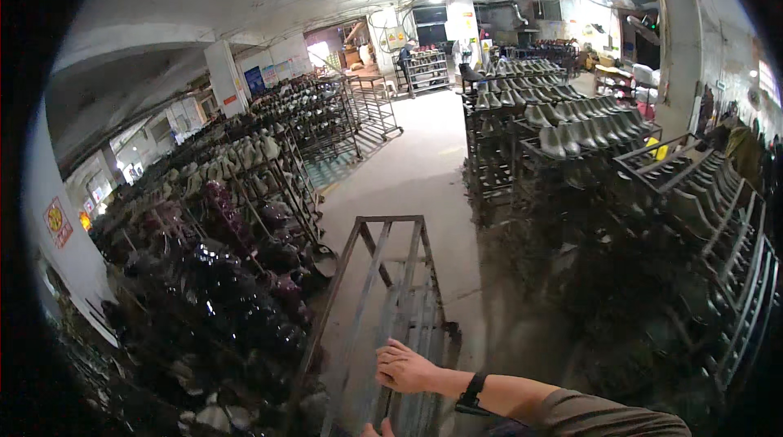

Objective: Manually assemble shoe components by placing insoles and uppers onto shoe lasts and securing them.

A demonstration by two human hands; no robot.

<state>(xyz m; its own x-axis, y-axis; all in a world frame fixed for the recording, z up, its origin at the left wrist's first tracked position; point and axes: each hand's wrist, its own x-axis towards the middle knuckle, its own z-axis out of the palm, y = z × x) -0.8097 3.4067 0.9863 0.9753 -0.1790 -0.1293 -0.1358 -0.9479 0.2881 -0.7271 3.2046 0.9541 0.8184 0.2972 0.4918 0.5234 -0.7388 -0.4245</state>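
Note:
An unladen dark metal rack (391,218) with long parallel bars stretches ahead of me from the lower edge, low in the middle of the picture. My right hand (405,368) comes in from the lower right, its fingers curled closed over the bars of this rack. Around that wrist is a black watch or band (471,394), and a grey-brown sleeve (603,417) covers the upper forearm. Of my left hand (378,430) only some fingertips show at the bottom edge, close to the rack; the rest is out of the picture, so its grip is hidden.
Racks crowded with dark shoes (236,266) line the left side. On the right stand more racks of grey shoes (571,131) and a slanted rack (710,200). A pale floor aisle (424,143) runs between them. A person (405,62) stands by a far rack (428,71). Pillars (224,78) rise nearby.

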